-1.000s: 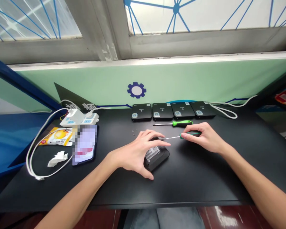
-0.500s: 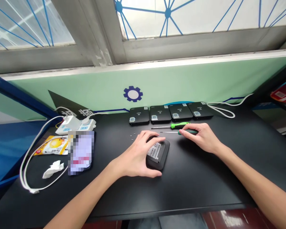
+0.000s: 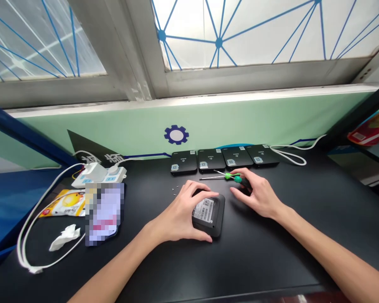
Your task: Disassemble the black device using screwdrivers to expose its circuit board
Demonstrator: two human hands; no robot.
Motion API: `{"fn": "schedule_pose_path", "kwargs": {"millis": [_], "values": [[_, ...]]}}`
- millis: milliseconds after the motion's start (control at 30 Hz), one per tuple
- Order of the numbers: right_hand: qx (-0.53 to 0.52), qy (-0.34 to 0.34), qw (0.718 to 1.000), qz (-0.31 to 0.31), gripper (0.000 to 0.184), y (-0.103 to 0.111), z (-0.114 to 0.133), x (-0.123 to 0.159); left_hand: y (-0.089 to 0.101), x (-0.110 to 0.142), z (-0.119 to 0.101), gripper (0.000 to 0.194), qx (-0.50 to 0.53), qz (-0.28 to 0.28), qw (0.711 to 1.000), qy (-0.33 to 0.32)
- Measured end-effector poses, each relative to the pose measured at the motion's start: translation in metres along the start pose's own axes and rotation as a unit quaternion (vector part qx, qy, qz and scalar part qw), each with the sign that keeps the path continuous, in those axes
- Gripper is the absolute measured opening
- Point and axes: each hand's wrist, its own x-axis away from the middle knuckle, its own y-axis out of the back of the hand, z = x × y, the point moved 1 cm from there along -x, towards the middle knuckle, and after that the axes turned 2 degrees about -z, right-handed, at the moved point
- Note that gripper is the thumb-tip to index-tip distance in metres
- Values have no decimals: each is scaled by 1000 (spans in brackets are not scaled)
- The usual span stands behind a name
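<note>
On a black table (image 3: 271,256) under a big window (image 3: 249,33), two hands work close together. The left hand (image 3: 180,212) sits on a small black box (image 3: 207,218), with its fingers spread and curved over the top and its thumb down by the near edge. The box lies flat near the middle of the table, and its white label (image 3: 204,209) faces up. The right hand (image 3: 255,194) is just beside the box, with its fingers bent and pinching the dark part of a green screwdriver (image 3: 238,179). The thin metal end of this screwdriver points away from the hand and crosses a second green screwdriver (image 3: 222,177), which is right by the fingers. Past them, four more black boxes (image 3: 183,162) sit in a row along the back of the table. Tiny screws (image 3: 177,189) lie near the left hand. Farther left are a white power strip (image 3: 97,176), a phone (image 3: 104,212), a yellow snack bag (image 3: 63,204), a crumpled tissue (image 3: 65,237), and a long white cord (image 3: 34,235).
</note>
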Motion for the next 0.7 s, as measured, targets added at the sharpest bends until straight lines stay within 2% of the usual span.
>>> {"fn": "schedule_pose_path", "kwargs": {"millis": [300, 467, 700], "values": [[101, 27, 993, 50, 43, -23, -10, -7, -5, 2, -1, 108, 20, 0, 1000, 13], [139, 22, 988, 57, 40, -24, -13, -12, -4, 2, 1, 108, 30, -5, 999, 17], [168, -6, 984, 57, 39, -14, -32, -4, 13, 1, -1, 99, 56, 25, 998, -2]]}}
